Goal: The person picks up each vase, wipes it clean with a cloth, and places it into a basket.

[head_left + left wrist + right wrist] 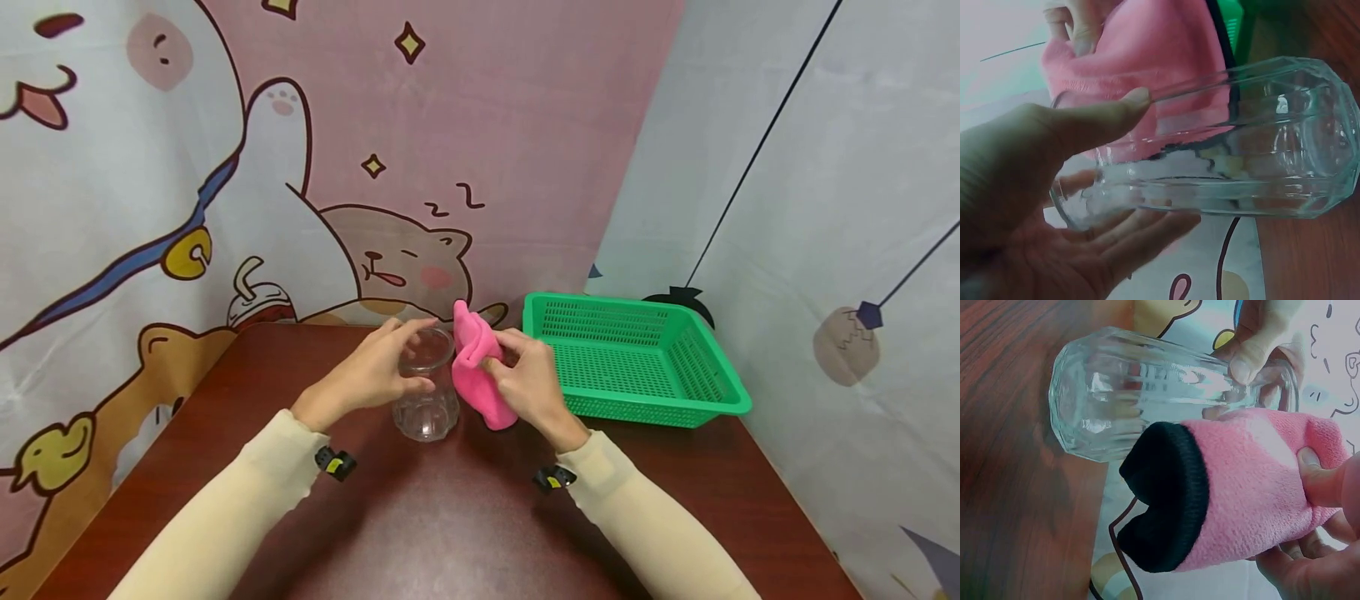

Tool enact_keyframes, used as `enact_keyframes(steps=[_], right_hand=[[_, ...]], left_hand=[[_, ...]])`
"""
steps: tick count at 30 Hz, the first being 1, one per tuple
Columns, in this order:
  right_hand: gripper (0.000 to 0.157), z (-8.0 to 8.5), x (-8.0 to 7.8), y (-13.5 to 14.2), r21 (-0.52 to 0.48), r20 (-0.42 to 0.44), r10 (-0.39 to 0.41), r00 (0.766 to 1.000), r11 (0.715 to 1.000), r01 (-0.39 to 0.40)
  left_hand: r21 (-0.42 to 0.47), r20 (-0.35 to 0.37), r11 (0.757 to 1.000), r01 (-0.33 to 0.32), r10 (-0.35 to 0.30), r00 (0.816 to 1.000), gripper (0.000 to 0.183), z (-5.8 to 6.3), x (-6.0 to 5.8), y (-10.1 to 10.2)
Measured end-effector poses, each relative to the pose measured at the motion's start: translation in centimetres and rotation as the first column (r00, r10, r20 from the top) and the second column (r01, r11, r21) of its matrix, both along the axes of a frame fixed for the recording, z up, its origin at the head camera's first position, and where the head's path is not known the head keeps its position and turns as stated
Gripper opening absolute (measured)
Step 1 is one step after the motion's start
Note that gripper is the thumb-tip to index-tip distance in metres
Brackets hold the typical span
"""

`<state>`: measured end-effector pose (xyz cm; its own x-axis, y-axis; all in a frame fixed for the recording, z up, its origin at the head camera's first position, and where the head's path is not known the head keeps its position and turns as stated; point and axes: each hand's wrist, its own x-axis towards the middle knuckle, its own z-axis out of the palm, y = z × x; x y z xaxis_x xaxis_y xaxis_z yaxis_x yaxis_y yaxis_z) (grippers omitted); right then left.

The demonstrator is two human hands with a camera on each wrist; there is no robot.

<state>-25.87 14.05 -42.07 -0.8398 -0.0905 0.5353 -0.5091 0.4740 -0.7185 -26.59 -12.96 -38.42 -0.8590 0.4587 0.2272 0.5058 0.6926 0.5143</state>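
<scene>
A clear, ribbed glass jar (pixel 426 414) stands upright on the table, its mouth at the top. My left hand (pixel 375 367) is round its neck, with the thumb (pixel 1107 122) on the near side and the fingers (pixel 1147 240) behind. To the right of the jar, a fuzzy pink cloth piece (pixel 477 375) hangs from my right hand (pixel 531 379), which pinches its upper part between thumb and fingers. The right wrist view shows a black, cuff-like end on this pink cloth (pixel 1254 487), close beside the glass; whether they touch I cannot tell.
A green plastic basket (pixel 731 398) with slotted walls stands behind and to the right of my right hand. The dark red-brown table (pixel 450 517) reaches back to a printed cartoon cloth (pixel 525 125), and a second pale printed cloth (pixel 810 208) hangs on the right.
</scene>
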Motion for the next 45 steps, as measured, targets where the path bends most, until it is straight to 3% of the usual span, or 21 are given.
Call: enact_keyframes(steps=[11, 15, 21, 29, 45], right_hand=[[0.038, -0.2, -0.1, 0.1, 0.155, 0.026, 0.050, 0.998, 0.986, -0.053], [0.044, -0.2, -0.1, -0.4, 0.206, 0.065, 0.098, 0.993, 0.972, -0.110], [0.042, -0.3, 0.0, -1.4, 0.163, 0.128, 0.165, 0.978, 0.969, -0.185], [0.038, -1.2, -0.5, -1.8, 0.146, 0.151, 0.199, 0.968, 0.964, -0.221], [0.029, -1.6, -0.9, -2.2, 0.202, 0.129, 0.184, 0.974, 0.957, -0.208]], left_hand=[[0.030, 0.041, 0.984, 0.175, -0.176, 0.984, 0.096, -0.2, -1.3, -1.4], [0.027, 0.057, 0.980, 0.199, -0.200, 0.978, 0.095, -0.2, -1.4, -1.6], [0.017, 0.060, 0.977, 0.210, -0.211, 0.976, 0.094, 0.0, -1.4, -1.5], [-0.010, 0.061, 0.977, 0.211, -0.210, 0.976, 0.093, 0.1, -1.4, -1.5], [-0.007, 0.091, 0.980, 0.198, -0.196, 0.976, 0.093, -0.1, -1.5, -1.5]])
